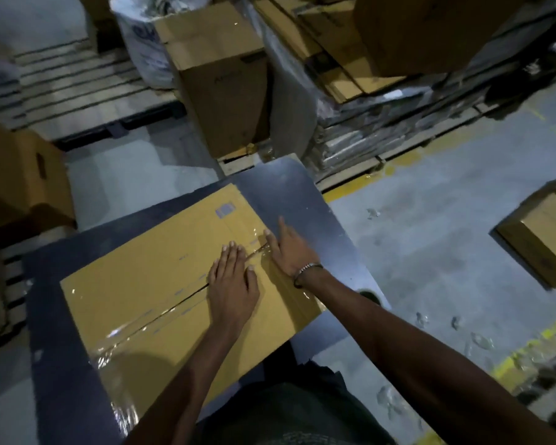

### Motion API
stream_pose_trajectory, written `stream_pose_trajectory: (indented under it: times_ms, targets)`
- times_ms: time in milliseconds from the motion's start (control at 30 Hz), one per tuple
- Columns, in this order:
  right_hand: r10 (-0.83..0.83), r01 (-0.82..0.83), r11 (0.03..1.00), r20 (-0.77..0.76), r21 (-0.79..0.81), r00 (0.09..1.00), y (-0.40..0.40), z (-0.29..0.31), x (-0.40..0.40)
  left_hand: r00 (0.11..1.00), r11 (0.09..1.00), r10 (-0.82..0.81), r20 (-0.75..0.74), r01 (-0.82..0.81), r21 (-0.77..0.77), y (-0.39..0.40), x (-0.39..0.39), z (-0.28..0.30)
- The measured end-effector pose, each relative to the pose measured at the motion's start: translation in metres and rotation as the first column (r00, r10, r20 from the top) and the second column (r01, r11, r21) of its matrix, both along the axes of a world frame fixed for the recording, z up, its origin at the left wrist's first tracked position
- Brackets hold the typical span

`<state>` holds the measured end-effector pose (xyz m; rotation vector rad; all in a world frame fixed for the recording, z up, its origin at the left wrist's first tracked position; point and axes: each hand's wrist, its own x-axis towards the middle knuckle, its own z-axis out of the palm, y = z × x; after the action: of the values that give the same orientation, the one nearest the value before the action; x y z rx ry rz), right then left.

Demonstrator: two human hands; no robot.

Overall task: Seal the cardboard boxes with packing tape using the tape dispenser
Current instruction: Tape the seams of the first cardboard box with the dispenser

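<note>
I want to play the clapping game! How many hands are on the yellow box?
2. The left hand presses flat on the middle of the box, over the seam. The right hand lies flat beside it, nearer the box's right edge. None look hidden.

This is a warehouse or packing floor. Wooden pallets (77,88) lie at ten o'clock, and a pallet stacked with flattened cartons (350,59) and wrapped bundles (382,136) sits at one o'clock. The grey concrete floor (430,220) carries painted yellow lines (408,162). Cardboard boxes (222,91) stand about at twelve, three and nine o'clock.
</note>
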<state>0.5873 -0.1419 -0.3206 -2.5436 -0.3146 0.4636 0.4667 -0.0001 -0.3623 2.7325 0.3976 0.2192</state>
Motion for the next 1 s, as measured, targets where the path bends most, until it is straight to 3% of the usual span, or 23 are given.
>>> stream_pose_trajectory:
  times_ms: [67,100,200,367,467,533,633,700,833,900,1000]
  targets:
    - [0.100,-0.118,0.970,0.093,0.214,0.991,0.014,-0.009,0.002,1.000,1.000,0.009,-0.004,-0.009,-0.010,0.002,-0.001,0.000]
    - [0.143,-0.164,0.956,0.102,0.242,0.985,0.022,-0.013,0.000,1.000,1.000,0.014,0.002,-0.014,-0.022,0.001,-0.002,-0.001]
    - [0.134,-0.141,0.985,0.076,0.102,0.988,0.034,-0.021,-0.007,0.996,0.996,0.069,0.054,-0.065,-0.062,-0.003,-0.003,0.000]
    - [0.071,-0.087,0.991,-0.156,-0.101,0.985,0.036,0.000,0.025,0.871,0.871,0.491,0.025,-0.490,-0.049,0.005,-0.001,-0.001]
    - [0.098,-0.091,0.992,-0.079,0.087,0.992,0.055,0.006,0.040,0.863,0.863,0.505,0.026,-0.505,0.000,0.005,0.002,-0.004]
    - [0.189,-0.183,0.961,-0.008,0.207,0.982,0.067,0.002,0.045,0.861,0.862,0.507,0.044,-0.508,-0.003,0.004,0.001,-0.005]
    - [0.231,-0.228,0.960,0.000,0.164,0.973,0.077,-0.009,0.046,0.864,0.864,0.503,0.035,-0.504,0.016,0.006,0.001,-0.004]
    - [0.204,-0.193,0.972,-0.075,0.135,0.976,0.078,-0.010,0.051,0.863,0.863,0.504,0.028,-0.505,0.019,0.005,0.001,-0.004]
    - [0.136,-0.118,0.991,-0.402,0.070,0.905,0.076,-0.004,0.095,0.869,0.869,0.494,0.020,-0.495,0.027,0.004,0.000,-0.002]
    - [0.124,-0.106,0.992,-0.333,0.072,0.935,0.077,0.002,0.103,0.870,0.869,0.493,0.013,-0.493,0.038,0.006,-0.001,-0.001]
    - [0.036,-0.042,0.984,0.040,0.171,0.999,0.076,0.005,0.082,0.867,0.867,0.498,0.011,-0.498,0.029,0.004,0.000,0.001]
